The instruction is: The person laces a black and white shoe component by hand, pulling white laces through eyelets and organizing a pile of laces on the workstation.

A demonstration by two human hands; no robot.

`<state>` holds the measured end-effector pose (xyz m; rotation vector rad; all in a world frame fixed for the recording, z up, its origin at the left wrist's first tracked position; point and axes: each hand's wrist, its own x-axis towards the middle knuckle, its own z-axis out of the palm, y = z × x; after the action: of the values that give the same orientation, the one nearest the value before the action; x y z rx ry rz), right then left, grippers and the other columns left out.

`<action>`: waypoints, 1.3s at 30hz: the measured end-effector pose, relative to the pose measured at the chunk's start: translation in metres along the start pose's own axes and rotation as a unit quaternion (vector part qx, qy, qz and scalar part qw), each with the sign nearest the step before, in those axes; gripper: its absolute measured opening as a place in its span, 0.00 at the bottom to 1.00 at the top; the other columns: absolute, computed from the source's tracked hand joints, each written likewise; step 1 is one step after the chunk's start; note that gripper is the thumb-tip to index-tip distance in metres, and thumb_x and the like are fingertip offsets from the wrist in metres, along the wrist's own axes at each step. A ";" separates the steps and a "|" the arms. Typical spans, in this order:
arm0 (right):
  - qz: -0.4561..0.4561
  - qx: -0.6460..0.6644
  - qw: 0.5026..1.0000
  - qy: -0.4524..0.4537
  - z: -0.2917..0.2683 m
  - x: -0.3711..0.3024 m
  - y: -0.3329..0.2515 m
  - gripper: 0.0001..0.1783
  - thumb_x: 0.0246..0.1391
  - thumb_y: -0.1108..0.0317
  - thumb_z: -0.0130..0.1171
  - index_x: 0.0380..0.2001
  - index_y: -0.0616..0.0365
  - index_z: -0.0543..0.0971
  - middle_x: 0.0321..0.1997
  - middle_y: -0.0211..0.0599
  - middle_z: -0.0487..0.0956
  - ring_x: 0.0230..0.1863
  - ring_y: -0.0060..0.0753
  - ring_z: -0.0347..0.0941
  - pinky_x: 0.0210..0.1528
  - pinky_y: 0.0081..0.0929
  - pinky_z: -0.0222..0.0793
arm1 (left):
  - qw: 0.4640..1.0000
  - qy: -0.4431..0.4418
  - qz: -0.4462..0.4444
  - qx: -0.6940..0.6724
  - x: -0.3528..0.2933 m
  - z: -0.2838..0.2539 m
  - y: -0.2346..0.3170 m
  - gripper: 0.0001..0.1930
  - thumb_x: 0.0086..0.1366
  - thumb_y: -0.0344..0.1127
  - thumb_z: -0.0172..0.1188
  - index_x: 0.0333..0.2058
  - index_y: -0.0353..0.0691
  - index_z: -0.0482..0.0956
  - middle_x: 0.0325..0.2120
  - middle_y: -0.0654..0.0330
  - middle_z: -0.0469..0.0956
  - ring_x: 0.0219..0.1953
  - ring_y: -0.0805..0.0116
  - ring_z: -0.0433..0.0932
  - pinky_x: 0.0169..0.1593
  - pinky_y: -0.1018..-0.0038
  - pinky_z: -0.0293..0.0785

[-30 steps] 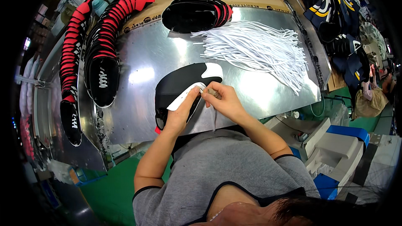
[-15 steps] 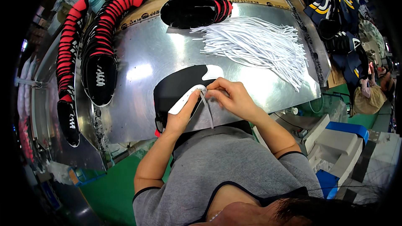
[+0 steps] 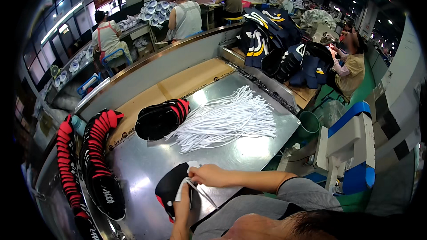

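A black shoe upper with white eyelet flaps and red trim lies at the near side of the metal table. My left hand is closed on its white eyelet edge, thumb on top. My right hand pinches a white shoelace at that same edge, close above the left fingers. The lace's loose end hangs toward my body. My fingers hide the eyelet that the lace meets. Beyond the hands, a pile of white shoelaces spreads over the table, touching a small nested stack of black and red uppers.
Two long rows of nested black and red uppers, an outer row and an inner row, line the left side. Navy uppers are heaped far right. A grey-white machine with blue edges stands at right. Several people work beyond the partition.
My view has tilted up and turned, bringing the wider workshop and other people into sight. Both hands stay together at the upper's white edge, with the lace still in the right fingers.
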<state>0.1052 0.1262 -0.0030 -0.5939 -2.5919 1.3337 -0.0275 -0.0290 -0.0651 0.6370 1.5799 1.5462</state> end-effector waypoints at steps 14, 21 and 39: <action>0.066 0.258 0.953 0.144 0.005 -0.001 0.030 0.23 0.47 0.63 0.75 0.42 0.57 0.76 0.34 0.26 0.77 0.37 0.16 0.70 0.39 0.19 0.69 | 0.993 0.054 0.029 0.102 0.010 -0.015 0.010 0.13 0.69 0.34 0.57 0.48 0.34 0.80 0.41 0.60 0.82 0.37 0.68 0.81 0.44 0.71 0.78; 0.085 0.385 0.898 0.193 -0.019 0.001 0.029 0.17 0.52 0.70 0.69 0.44 0.60 0.76 0.34 0.25 0.78 0.32 0.14 0.72 0.32 0.14 0.66 | 0.954 -0.082 0.099 0.270 -0.006 0.002 0.063 0.16 0.65 0.41 0.62 0.46 0.37 0.79 0.36 0.49 0.83 0.40 0.58 0.82 0.43 0.67 0.75; 0.040 0.191 0.963 -0.187 0.021 -0.061 0.025 0.14 0.60 0.56 0.62 0.31 0.57 0.80 0.18 0.25 0.69 0.22 0.18 0.61 0.27 0.24 0.60 | 0.866 0.114 0.310 0.375 0.002 -0.001 0.115 0.08 0.61 0.27 0.62 0.40 0.36 0.79 0.28 0.52 0.80 0.27 0.56 0.80 0.32 0.67 0.74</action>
<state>0.1606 0.0982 -0.0339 -0.4164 -2.4804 2.0835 -0.0509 -0.0140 0.0462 1.5620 2.3329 1.4237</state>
